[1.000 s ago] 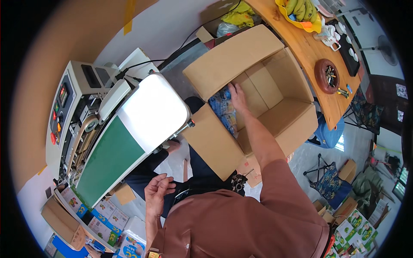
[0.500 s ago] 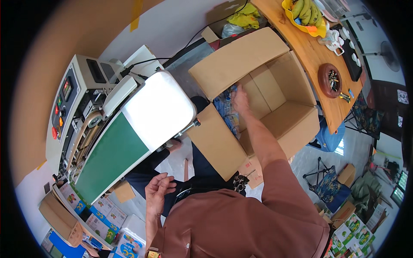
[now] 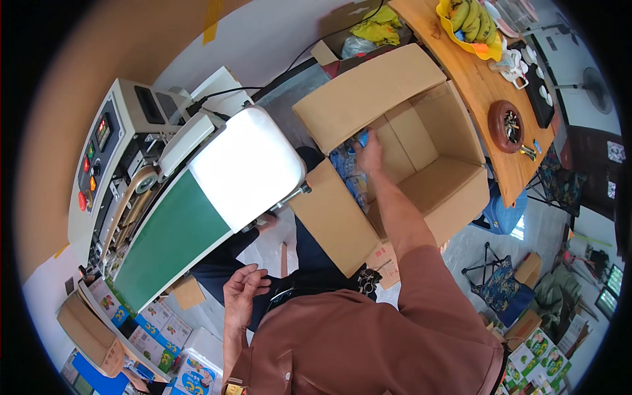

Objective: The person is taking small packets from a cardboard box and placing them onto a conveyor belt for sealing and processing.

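Observation:
My right hand [image 3: 370, 155] reaches down into an open cardboard box [image 3: 395, 197]. Its fingers close on a blue-and-clear plastic packet [image 3: 363, 137] near the box's left inner wall. More such packets [image 3: 349, 171] lie along that wall, beside the hand; the lower ones are partly hidden by the flap and the hand. My left hand [image 3: 243, 289] hovers at my lap, left of my body, fingers curled toward the thumb, and nothing shows in it. Nearest to it is the green belt [image 3: 172, 240] of a sealing machine, apart from the hand.
A sealing machine [image 3: 118, 141] with a white end plate [image 3: 249, 168] stands left of the box. To the right, a wooden table [image 3: 454, 66] carries bananas in a yellow bowl [image 3: 495, 52], a round brown ashtray [image 3: 505, 125] and a tea tray. Printed cartons [image 3: 164, 329] stack at lower left.
My right hand has shifted only slightly within the box, and more of the blue packet now shows at its fingertips. The left hand stays in place. The whole view has moved a little.

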The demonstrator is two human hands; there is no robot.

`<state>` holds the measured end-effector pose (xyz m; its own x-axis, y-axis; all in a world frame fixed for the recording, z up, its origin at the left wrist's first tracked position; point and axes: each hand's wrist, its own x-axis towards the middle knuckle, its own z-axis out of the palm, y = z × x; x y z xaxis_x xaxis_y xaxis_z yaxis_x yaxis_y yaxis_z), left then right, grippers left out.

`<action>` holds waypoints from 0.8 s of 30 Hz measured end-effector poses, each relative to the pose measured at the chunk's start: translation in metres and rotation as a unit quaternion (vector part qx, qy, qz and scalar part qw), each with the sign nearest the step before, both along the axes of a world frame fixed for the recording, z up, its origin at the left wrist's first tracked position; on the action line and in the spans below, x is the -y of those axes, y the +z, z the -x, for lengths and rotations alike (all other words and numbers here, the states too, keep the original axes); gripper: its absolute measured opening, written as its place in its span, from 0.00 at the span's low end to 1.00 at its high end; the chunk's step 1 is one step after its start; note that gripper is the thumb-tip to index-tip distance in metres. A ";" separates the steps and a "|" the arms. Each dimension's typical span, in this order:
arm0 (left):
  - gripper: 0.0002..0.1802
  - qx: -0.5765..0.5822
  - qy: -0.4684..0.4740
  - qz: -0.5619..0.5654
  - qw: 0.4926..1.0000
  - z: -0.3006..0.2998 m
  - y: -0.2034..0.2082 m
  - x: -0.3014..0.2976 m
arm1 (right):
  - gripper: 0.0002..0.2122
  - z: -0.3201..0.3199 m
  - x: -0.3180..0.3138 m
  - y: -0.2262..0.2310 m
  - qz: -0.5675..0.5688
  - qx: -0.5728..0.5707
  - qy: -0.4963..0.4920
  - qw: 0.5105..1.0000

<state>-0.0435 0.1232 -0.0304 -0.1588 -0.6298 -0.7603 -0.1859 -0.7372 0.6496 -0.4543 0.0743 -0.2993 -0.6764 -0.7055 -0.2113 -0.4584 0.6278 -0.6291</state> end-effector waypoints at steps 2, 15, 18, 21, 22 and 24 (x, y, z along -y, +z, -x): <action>0.17 -0.007 -0.001 -0.002 1.000 -0.001 -0.001 0.000 | 0.24 0.008 -0.001 -0.003 0.029 0.010 -0.030 0.999; 0.35 -0.056 -0.098 0.211 0.971 0.045 0.032 0.034 | 0.21 0.027 -0.057 0.256 0.083 0.057 0.205 0.974; 0.51 -0.085 -0.183 0.356 0.912 0.084 0.060 0.067 | 0.22 -0.008 -0.052 0.332 0.101 0.039 0.384 0.917; 0.53 -0.130 -0.274 0.343 0.889 0.104 0.091 0.090 | 0.25 -0.062 -0.026 0.384 0.099 0.054 0.501 0.858; 0.53 -0.122 -0.263 0.351 0.891 0.098 0.093 0.093 | 0.27 -0.079 -0.018 0.396 0.092 0.055 0.565 0.818; 0.52 -0.176 -0.375 0.292 0.862 0.084 0.094 0.094 | 0.29 -0.109 -0.006 0.410 0.090 0.081 0.581 0.804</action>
<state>-0.1270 0.0290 0.0632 -0.8441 -0.5085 -0.1700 -0.1835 -0.0240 0.9827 -0.3453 0.0804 0.1107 0.4893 -0.8705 -0.0531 -0.5721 -0.2745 -0.7729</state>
